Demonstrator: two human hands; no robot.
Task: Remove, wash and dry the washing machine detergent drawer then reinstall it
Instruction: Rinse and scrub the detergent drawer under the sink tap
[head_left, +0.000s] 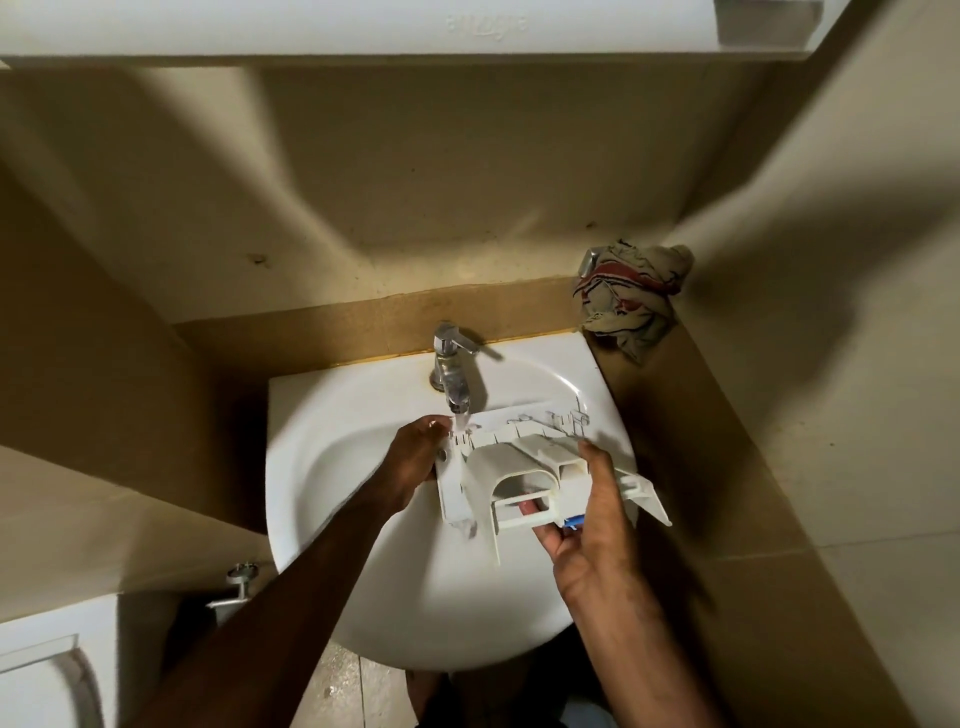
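Head view: both hands (415, 457) (592, 525) grip detergent drawer (524, 467) under running tap (451, 374)

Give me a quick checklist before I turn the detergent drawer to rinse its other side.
1. Water running: ok, a stream falls from the faucet onto the detergent drawer at its left end.
2. Left hand grip: ok, it holds the drawer's left end.
3. Right hand grip: ok, fingers curl round the drawer's right side near a blue part.
4. Drawer over the sink: ok, held above the basin.
5. Residue rinsed off: cannot tell, the inner compartments are mostly hidden.
6. Drying cloth at hand: ok, a crumpled cloth lies on the counter at back right.
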